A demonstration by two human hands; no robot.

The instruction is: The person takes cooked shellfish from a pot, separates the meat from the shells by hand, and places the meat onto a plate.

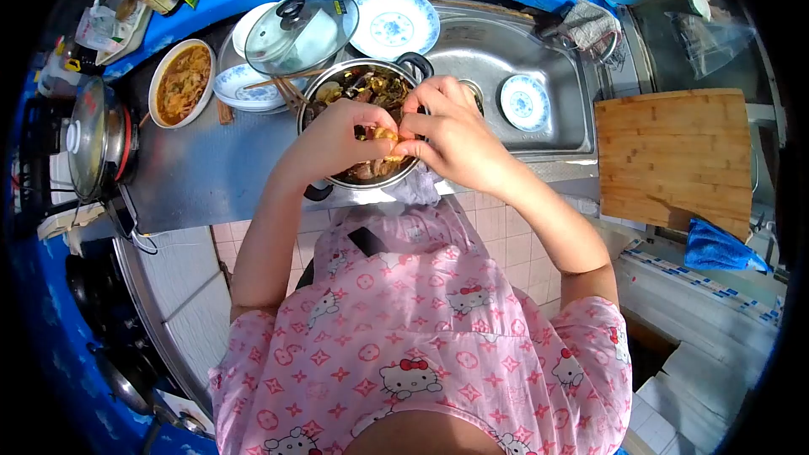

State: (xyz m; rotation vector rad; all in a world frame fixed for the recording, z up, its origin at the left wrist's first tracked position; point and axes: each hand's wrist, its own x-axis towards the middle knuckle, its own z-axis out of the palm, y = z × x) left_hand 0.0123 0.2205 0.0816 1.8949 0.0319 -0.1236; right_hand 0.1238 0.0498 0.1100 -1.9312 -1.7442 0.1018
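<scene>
Pinching a small yellow-orange piece of food point(386, 134) between the fingertips of both hands, the left hand point(341, 133) and the right hand point(451, 133), the person holds it over a round, two-handled steel pot point(380, 184) of dark food, likely so that drips fall back inside. Wooden chopsticks point(292, 93) rest at the rim, and the round clear-glass lid point(303, 38) sits behind among dishes, leaving the pot open, seemingly for access.

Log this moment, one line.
Left hand: pinching small yellow-brown food piece | Right hand: pinching same piece | Below: round silver metal pot, uncovered | Behind pot: round clear glass lid
</scene>
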